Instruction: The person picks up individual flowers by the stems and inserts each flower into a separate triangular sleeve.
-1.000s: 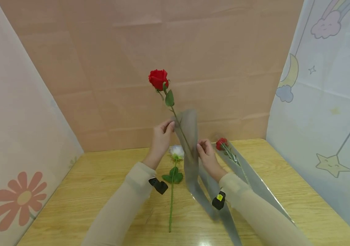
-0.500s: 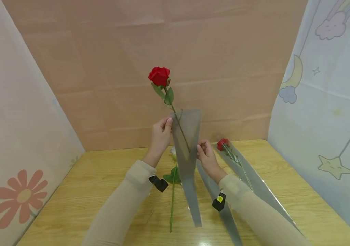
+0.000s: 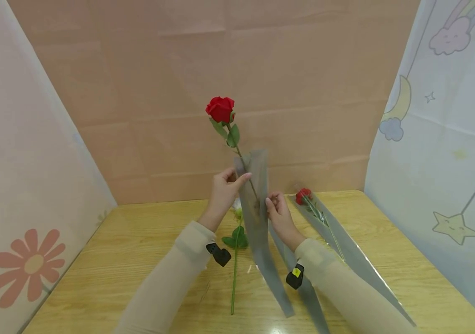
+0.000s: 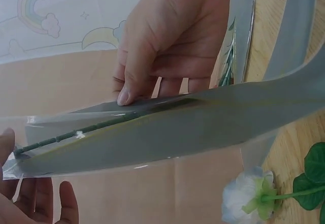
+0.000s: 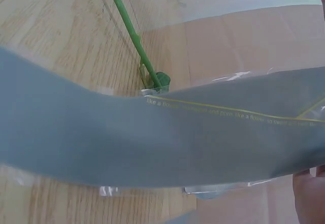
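A red rose (image 3: 221, 110) stands tilted above the table in the head view, its lower stem inside a grey translucent flower sleeve (image 3: 258, 227). My left hand (image 3: 225, 192) pinches the sleeve's upper left edge, its thumb lying across the film near the stem. My right hand (image 3: 282, 218) pinches the sleeve's right edge lower down. In the left wrist view the green rose stem (image 4: 81, 132) shows through the clear film. Gold lettering runs along the sleeve (image 5: 127, 142) in the right wrist view. A white flower (image 4: 249, 196) lies on the table, its bloom partly hidden in the head view.
At the right of the wooden table (image 3: 137, 260) lies a second red flower (image 3: 303, 196) in a grey sleeve (image 3: 362, 260). Another grey sleeve (image 3: 312, 301) lies under my right forearm. Cloth walls stand at the back and sides.
The rose has come down slightly and moved right. My left hand has shifted right, its thumb now across the film. The sleeve has narrowed and its bottom end has swung right.
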`<state>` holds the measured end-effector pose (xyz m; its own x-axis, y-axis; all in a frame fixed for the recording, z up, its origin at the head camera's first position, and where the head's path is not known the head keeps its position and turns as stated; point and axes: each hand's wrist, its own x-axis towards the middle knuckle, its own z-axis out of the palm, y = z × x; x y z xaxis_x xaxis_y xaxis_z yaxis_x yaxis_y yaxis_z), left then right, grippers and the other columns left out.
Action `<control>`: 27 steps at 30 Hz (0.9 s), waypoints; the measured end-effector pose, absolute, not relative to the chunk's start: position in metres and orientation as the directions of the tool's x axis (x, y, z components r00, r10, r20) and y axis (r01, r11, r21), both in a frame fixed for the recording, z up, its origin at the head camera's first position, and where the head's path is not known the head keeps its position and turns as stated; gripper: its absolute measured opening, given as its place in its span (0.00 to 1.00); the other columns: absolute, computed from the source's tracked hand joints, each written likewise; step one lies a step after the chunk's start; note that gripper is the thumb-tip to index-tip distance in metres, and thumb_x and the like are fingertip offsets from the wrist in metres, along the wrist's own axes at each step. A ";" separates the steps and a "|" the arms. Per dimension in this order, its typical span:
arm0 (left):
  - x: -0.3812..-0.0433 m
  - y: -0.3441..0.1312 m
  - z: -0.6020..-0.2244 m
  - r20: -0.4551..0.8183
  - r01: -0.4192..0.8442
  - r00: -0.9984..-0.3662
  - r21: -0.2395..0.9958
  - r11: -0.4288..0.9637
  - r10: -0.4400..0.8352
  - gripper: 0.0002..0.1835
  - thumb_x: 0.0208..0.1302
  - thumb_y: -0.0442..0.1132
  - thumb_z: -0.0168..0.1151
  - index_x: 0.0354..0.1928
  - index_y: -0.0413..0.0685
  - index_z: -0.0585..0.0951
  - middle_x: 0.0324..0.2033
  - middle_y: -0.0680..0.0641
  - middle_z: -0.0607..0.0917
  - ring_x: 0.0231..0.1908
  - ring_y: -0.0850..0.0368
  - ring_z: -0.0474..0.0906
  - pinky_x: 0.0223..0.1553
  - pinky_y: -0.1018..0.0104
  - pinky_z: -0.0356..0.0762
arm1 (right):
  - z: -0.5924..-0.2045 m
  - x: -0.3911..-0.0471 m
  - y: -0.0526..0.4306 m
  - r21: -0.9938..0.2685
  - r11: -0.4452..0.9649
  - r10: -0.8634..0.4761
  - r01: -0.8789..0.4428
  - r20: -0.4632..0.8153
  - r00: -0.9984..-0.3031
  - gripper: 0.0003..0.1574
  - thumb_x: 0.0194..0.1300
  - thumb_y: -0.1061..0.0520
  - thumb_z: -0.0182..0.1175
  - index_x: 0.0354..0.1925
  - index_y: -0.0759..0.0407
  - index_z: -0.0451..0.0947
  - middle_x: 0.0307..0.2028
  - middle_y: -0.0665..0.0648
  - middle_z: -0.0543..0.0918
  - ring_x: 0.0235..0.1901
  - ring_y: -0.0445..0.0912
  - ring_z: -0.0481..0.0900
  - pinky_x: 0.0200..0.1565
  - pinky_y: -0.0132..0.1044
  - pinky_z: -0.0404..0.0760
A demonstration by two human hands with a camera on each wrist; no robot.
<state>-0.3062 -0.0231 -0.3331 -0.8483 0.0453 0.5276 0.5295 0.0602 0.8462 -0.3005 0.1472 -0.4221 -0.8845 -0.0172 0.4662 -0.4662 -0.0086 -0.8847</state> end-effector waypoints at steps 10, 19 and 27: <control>-0.306 -0.022 -0.332 0.469 0.470 -0.882 0.882 -0.035 -0.041 0.14 0.60 0.41 0.69 0.29 0.34 0.81 0.20 0.54 0.76 0.21 0.62 0.68 0.22 0.73 0.68 | -0.424 -0.300 0.147 -0.872 -0.020 -0.032 -0.489 0.489 -0.872 0.08 0.76 0.64 0.42 0.43 0.71 0.56 0.23 0.49 0.60 0.20 0.36 0.57 0.24 0.26 0.59; -0.312 -0.034 -0.325 0.493 0.497 -0.867 0.865 -0.071 -0.064 0.13 0.62 0.39 0.68 0.38 0.32 0.84 0.28 0.47 0.84 0.28 0.62 0.77 0.31 0.72 0.77 | -0.430 -0.297 0.175 -0.926 0.189 -0.317 -0.326 0.257 -0.913 0.25 0.76 0.55 0.48 0.61 0.73 0.62 0.47 0.61 0.76 0.44 0.40 0.76 0.49 0.37 0.81; -0.310 -0.042 -0.319 0.458 0.461 -0.887 0.886 -0.050 -0.058 0.12 0.62 0.37 0.67 0.40 0.32 0.84 0.29 0.49 0.84 0.29 0.63 0.77 0.30 0.72 0.77 | -0.442 -0.293 0.181 -0.955 0.158 -0.449 -0.251 0.157 -0.880 0.15 0.73 0.52 0.53 0.42 0.65 0.76 0.35 0.48 0.80 0.41 0.41 0.83 0.51 0.40 0.81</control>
<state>-0.3099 -0.0420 -0.3195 -0.8871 -0.0584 0.4579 0.4607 -0.0503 0.8861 -0.2933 0.1806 -0.4421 -0.8795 -0.4494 0.1566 -0.2510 0.1585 -0.9549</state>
